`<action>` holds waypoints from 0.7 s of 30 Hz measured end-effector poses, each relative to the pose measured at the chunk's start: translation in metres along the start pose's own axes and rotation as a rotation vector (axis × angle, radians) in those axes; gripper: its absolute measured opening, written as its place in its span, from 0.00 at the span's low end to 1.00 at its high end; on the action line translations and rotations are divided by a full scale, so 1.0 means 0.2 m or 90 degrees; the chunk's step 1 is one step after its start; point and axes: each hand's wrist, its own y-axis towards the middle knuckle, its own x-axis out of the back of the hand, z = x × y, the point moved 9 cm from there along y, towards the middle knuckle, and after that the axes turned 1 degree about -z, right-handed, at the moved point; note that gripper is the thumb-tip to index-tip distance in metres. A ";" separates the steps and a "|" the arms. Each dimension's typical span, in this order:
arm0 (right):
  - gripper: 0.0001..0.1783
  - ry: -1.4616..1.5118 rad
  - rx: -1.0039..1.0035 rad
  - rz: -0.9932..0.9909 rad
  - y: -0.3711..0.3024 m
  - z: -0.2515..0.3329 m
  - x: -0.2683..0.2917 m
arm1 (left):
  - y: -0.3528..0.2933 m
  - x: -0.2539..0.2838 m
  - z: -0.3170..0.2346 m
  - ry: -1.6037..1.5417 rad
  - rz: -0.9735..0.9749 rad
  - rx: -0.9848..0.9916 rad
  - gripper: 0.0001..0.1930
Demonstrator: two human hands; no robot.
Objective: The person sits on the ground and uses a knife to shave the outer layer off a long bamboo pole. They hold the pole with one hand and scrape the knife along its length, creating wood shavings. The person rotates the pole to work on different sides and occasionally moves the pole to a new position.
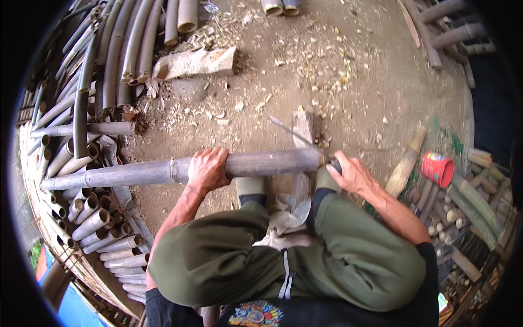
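Observation:
A long grey-brown bamboo pole (131,171) lies across in front of my knees, its left end among the stacked bamboo. My left hand (208,169) is wrapped over its middle from above. At the pole's right end, my right hand (351,173) is closed around the dark handle of a knife (297,134). The narrow blade points up and to the left, slanting across the pole close to its pale cut end. Whether the edge touches the bamboo I cannot tell. Beneath the pole's right part stands a wooden block (303,126), partly hidden by the pole.
Stacked bamboo poles (117,54) fill the left side. A rough split log (199,62) lies ahead on the chip-strewn dirt floor (261,82). To the right are a red container (437,169), a frayed bamboo piece (406,161) and short bamboo offcuts (452,218). A whitish plastic bag (289,218) lies between my feet.

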 end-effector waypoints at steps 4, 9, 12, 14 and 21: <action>0.17 0.102 0.271 -0.287 -0.12 0.38 0.25 | -0.02 0.01 -0.01 -0.001 0.001 0.002 0.23; 0.18 -0.126 -0.034 -0.011 -0.01 -0.13 -0.09 | -0.03 0.01 -0.02 0.002 -0.001 -0.018 0.23; 0.19 -0.012 0.074 -0.136 -0.04 0.12 0.05 | -0.02 0.01 -0.01 0.006 -0.015 -0.013 0.23; 0.19 0.054 0.183 -0.231 -0.08 0.24 0.14 | -0.02 0.01 -0.01 0.008 -0.025 -0.009 0.23; 0.21 -0.094 -0.044 -0.013 0.04 -0.23 -0.07 | 0.00 0.01 -0.01 -0.006 -0.040 -0.028 0.21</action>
